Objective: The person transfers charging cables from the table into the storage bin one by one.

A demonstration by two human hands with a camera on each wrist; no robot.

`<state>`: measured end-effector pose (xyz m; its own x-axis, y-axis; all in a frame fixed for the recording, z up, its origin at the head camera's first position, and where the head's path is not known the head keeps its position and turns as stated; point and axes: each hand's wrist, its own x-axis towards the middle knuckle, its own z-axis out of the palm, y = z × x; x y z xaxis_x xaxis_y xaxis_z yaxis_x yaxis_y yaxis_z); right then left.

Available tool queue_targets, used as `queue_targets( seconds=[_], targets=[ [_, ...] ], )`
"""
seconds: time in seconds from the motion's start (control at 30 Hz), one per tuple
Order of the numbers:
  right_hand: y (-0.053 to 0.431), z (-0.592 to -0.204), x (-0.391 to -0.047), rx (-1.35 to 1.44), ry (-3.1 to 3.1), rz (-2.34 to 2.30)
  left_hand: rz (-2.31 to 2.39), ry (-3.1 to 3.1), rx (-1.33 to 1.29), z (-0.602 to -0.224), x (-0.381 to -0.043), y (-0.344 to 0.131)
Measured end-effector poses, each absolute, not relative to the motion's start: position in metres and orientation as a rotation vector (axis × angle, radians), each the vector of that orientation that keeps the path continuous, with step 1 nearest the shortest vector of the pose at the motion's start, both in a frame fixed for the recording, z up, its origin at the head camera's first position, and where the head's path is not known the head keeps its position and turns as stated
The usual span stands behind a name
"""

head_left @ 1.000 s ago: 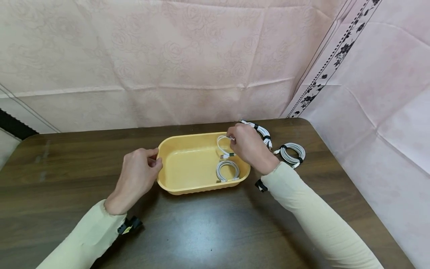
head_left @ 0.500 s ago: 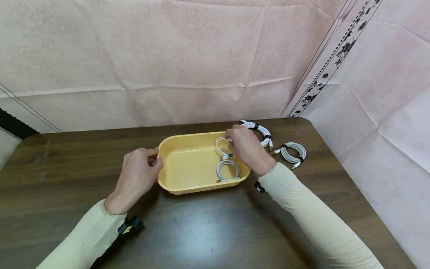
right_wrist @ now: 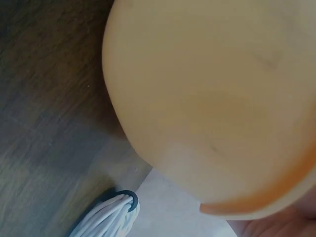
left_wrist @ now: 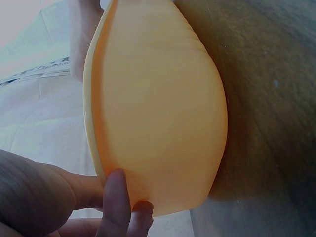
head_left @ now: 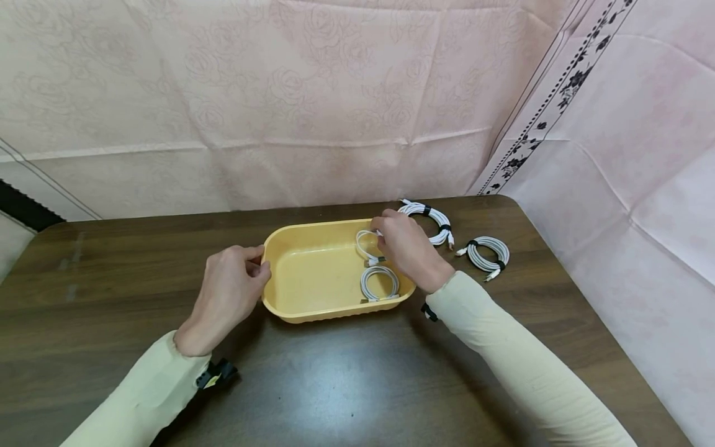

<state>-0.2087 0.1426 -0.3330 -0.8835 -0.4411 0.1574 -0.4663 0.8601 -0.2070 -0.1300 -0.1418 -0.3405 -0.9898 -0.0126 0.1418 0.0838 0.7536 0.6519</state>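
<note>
A yellow plastic basket (head_left: pixel 313 267) stands on the wooden table. My left hand (head_left: pixel 229 292) pinches its left rim between thumb and fingers; in the left wrist view the fingers (left_wrist: pixel 116 200) press the outer wall. Over the right end, my right hand (head_left: pixel 410 251) reaches inside and pinches a white coiled cable (head_left: pixel 364 245), part of which the hand hides. Just in front of that one, a second coiled cable (head_left: pixel 379 282) lies on the basket floor. In the right wrist view the basket's outer wall (right_wrist: pixel 197 98) covers most of the hand.
Two more bundled cables lie right of the basket: a white cable with black ties (head_left: pixel 439 222) at the back and a greyish-white cable (head_left: pixel 487 256) nearer the table's right edge. A patterned cloth (head_left: pixel 335 112) hangs behind the table (head_left: pixel 139 261).
My right hand has shifted slightly left and a little down with the cable it pinches. My left hand and the basket have stayed in place.
</note>
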Motion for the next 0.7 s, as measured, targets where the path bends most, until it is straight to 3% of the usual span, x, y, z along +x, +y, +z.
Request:
queue_targets(
  seconds=[0.7],
  targets=[
    [0.138, -0.347, -0.212, 0.74, -2.899, 0.25, -1.048, -2.802, -0.07, -0.342, -0.13, -0.142]
  ],
)
